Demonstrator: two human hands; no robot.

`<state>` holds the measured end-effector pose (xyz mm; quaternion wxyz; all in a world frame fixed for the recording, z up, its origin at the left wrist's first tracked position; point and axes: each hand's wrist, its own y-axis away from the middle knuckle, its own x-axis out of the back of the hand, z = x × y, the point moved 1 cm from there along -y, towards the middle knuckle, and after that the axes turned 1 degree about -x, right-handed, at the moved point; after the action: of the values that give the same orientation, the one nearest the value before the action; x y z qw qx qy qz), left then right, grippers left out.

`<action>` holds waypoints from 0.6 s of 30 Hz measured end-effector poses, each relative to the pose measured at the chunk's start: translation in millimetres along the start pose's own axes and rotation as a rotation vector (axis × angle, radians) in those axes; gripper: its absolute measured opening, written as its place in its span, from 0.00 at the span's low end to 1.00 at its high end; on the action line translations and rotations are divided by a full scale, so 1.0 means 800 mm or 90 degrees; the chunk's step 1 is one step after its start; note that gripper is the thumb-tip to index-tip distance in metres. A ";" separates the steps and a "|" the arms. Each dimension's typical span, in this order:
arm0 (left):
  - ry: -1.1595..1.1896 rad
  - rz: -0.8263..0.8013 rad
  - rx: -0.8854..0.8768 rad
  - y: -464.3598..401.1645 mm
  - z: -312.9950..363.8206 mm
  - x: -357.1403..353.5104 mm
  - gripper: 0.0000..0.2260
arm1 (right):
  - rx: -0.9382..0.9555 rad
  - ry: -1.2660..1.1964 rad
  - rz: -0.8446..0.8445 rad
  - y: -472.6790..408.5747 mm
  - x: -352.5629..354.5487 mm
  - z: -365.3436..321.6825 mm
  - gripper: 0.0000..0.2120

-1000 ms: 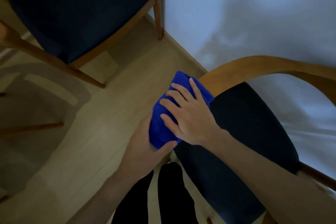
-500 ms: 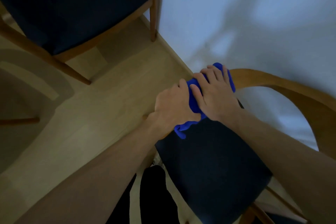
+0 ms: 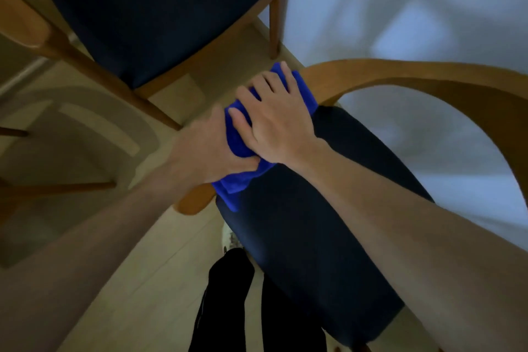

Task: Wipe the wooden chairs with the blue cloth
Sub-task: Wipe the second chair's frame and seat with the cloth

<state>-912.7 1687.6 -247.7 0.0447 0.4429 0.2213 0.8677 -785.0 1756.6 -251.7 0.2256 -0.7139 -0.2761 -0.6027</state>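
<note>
The blue cloth (image 3: 239, 183) is wrapped over the curved wooden armrest (image 3: 428, 77) of the near chair, whose dark seat cushion (image 3: 314, 237) lies below it. My right hand (image 3: 278, 120) lies on top of the cloth with its fingers spread, pressing it onto the wood. My left hand (image 3: 211, 151) grips the cloth from the left side, fingers tucked under it. The rounded end of the armrest (image 3: 194, 203) sticks out below the cloth.
A second wooden chair (image 3: 160, 8) with a dark seat stands at the upper left, one leg (image 3: 274, 8) close to the white wall (image 3: 400, 8). Pale wood floor (image 3: 143, 266) runs below. A person's dark trouser legs (image 3: 228, 308) show at the bottom.
Both hands and the cloth have slid back along the armrest toward its near end, and the cloth hangs lower over the seat edge. The view has shifted.
</note>
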 end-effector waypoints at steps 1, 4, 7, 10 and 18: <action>-0.011 0.008 0.011 -0.005 -0.009 0.011 0.32 | 0.004 -0.001 0.001 -0.014 -0.002 -0.008 0.22; -0.008 0.059 0.022 -0.011 -0.025 0.030 0.34 | 0.015 0.006 -0.008 -0.046 -0.006 -0.027 0.23; -0.037 0.103 0.034 -0.009 -0.030 0.030 0.35 | 0.043 0.013 -0.022 -0.056 -0.007 -0.024 0.24; -0.165 0.148 0.019 -0.015 -0.018 0.022 0.36 | 0.109 0.016 -0.032 -0.057 -0.002 0.001 0.24; -0.227 0.163 -0.108 -0.109 0.071 0.009 0.37 | -0.050 0.025 -0.145 -0.062 0.048 0.108 0.26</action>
<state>-882.6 1787.0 -250.6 0.0096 0.6084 0.0779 0.7898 -749.8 1854.5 -229.4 0.1328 -0.6746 -0.3268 -0.6484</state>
